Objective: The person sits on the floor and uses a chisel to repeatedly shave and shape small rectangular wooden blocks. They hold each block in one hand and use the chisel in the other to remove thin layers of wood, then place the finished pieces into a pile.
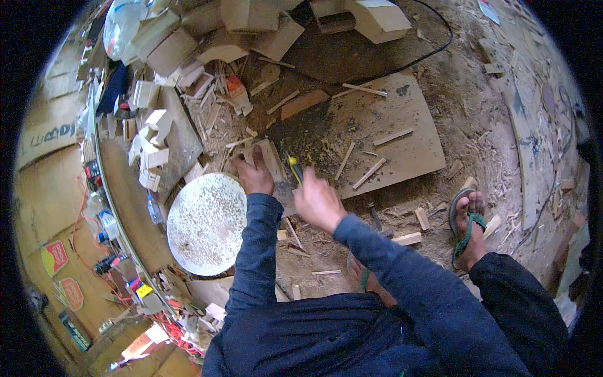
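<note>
My left hand (254, 174) grips the near left edge of a small flat wooden piece (272, 161), its thumb pointing away from me. The piece lies at the left end of a wide board (402, 132) on the ground. Just to the right, my right hand (319, 200) is closed around a slim yellow-and-black handled tool (295, 168). The tool's tip points away, towards the wooden piece, and its exact kind is too small to make out. Dark chips and several thin wood strips (369, 173) are scattered over the board.
A round, white speckled disc (207, 225) sits beside my left forearm. Pale cut wood blocks (254, 14) are piled at the far side, with more blocks (151, 147) at left. A hammer-like tool (375, 217) and my sandalled foot (468, 223) are nearby. A black cable (440, 47) curves behind the board.
</note>
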`<state>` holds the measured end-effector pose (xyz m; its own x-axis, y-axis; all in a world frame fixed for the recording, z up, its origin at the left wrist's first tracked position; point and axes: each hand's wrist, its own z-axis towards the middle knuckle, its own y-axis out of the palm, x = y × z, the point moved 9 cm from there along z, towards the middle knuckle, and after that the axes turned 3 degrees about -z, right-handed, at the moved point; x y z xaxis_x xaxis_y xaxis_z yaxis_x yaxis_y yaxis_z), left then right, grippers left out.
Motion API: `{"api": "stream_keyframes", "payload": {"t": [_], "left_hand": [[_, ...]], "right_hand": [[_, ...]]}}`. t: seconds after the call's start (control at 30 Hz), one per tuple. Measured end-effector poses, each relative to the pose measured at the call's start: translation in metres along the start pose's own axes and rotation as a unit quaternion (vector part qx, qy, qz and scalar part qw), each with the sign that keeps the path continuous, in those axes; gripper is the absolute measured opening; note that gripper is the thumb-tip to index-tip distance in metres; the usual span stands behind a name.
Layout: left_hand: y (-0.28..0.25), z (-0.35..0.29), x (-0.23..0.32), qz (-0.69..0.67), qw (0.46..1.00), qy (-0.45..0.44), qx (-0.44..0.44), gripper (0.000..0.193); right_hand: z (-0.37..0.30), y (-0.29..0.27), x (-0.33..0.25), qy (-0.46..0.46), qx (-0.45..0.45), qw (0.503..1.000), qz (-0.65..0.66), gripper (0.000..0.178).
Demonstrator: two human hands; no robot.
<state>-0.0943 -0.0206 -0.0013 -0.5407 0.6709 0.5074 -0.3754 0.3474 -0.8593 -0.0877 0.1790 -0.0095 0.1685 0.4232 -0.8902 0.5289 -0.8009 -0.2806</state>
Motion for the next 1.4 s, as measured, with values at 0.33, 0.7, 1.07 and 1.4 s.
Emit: {"api": "stream_keyframes", "payload": {"t": [0.33,0.7,1.07,1.4], "left_hand": [[0.001,-0.002,-0.007,0.024,0.999,0.012,0.019,0.08],[-0.002,-0.003,-0.001,-0.011,0.998,-0.052,0.014,0.087],[-0.02,-0.004,-0.015,-0.029,0.997,-0.051,0.046,0.086],[-0.197,0.157,-0.15,-0.187,0.953,-0.048,0.233,0.055]], "right_hand": [[0.056,0.046,0.007,-0.064,-0.158,0.972,-0.162,0.033],[-0.036,0.037,0.031,0.042,-0.116,0.985,-0.121,0.037],[0.04,0.018,-0.001,-0.028,-0.115,0.977,-0.177,0.033],[0.027,-0.037,0.06,0.012,-0.078,0.979,-0.19,0.041]]}}
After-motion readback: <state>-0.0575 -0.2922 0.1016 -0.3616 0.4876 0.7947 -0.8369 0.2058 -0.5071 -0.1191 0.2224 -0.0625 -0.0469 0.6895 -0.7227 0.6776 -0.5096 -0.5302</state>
